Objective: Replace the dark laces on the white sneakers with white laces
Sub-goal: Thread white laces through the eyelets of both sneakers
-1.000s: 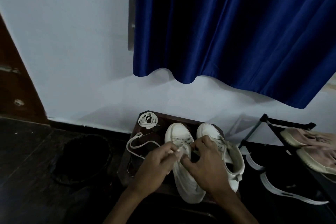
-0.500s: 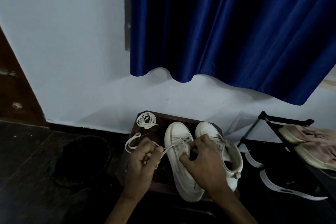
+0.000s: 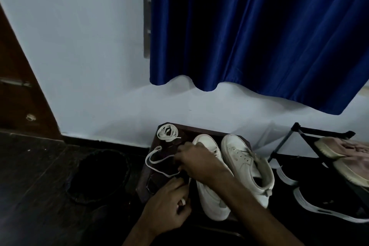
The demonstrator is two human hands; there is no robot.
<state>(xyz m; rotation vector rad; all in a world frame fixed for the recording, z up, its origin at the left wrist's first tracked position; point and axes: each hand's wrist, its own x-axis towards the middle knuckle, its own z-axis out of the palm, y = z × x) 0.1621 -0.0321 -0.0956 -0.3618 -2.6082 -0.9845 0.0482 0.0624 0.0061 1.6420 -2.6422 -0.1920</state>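
Observation:
Two white sneakers stand side by side on a dark wooden stool [image 3: 201, 130]. My right hand [image 3: 196, 161] reaches across the left sneaker [image 3: 211, 197] and pinches a loose white lace [image 3: 154, 163] that loops out to the left. Below it, my left hand [image 3: 169, 208] is curled and grips the same lace near the stool's front left part. The right sneaker [image 3: 242, 163] shows bare eyelets. A second white lace [image 3: 167, 132] lies coiled at the stool's back left corner. No dark lace is visible.
A dark round basket [image 3: 99, 175] sits on the floor left of the stool. A black shoe rack [image 3: 311, 136] at the right holds pinkish shoes [image 3: 343, 158], with black shoes with white soles [image 3: 327, 201] below. A blue curtain [image 3: 259, 30] hangs on the wall.
My right hand has left the sneaker's tongue and moved left onto the loose lace. My left hand has dropped down toward me, still curled on the lace.

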